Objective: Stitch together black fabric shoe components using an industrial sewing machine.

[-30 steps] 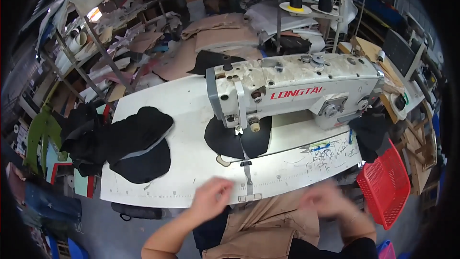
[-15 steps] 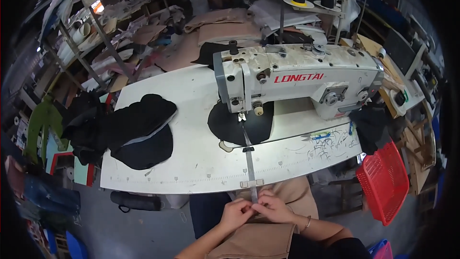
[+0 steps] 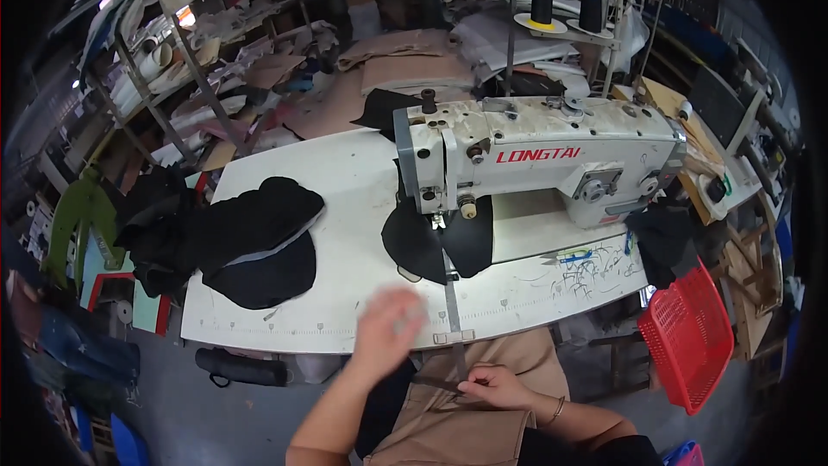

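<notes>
My right hand (image 3: 498, 387) is closed in a pinch on a narrow grey strip (image 3: 452, 306) in front of the table edge. Upward from there, the strip passes through a pale guide (image 3: 454, 337) on the edge and reaches the presser foot (image 3: 438, 221) of a white sewing machine (image 3: 535, 174). Rounded black fabric (image 3: 470, 250) lies beneath the foot. Over the table's front edge, left of the strip, hovers my left hand (image 3: 390, 332); motion smears its fingers, so their state is unclear.
Black fabric pieces (image 3: 259, 272) lie on the left of the white table (image 3: 345, 160). Scissors or snips (image 3: 573, 255) and thread scraps are at right. A red basket (image 3: 687, 336) stands beyond the right edge. Thread cones (image 3: 541, 3) stand behind the machine.
My left hand has left my right hand and the strip, rising to the left over the table edge. My right hand keeps its pinch on the strip. The view has shifted slightly.
</notes>
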Available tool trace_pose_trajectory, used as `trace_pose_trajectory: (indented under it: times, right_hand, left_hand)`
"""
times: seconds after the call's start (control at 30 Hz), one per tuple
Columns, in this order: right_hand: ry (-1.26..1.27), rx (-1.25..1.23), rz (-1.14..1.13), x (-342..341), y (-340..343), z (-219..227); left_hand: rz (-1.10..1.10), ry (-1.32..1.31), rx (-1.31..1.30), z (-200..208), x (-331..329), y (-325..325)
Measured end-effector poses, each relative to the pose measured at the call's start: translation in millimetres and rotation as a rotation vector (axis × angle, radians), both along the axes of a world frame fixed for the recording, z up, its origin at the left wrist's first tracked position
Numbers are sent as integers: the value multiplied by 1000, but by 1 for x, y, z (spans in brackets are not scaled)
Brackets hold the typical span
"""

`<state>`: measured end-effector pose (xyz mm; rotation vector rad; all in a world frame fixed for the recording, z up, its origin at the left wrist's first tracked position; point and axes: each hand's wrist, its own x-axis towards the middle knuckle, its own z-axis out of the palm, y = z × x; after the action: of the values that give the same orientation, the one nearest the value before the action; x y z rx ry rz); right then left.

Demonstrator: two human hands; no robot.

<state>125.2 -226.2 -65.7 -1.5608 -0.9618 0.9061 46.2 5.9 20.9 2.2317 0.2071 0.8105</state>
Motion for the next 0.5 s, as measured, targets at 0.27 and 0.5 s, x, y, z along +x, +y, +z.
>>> trace_pose_trajectory:
  times: [0.27,0.5]
  right_hand:
    - [-110,-232,220,62,9,79]
    - [-592,0,-389,151,78,86]
  left_hand:
    - [281,372,-506,-1,116,120]
    - [164,256,-313,1,116,116]
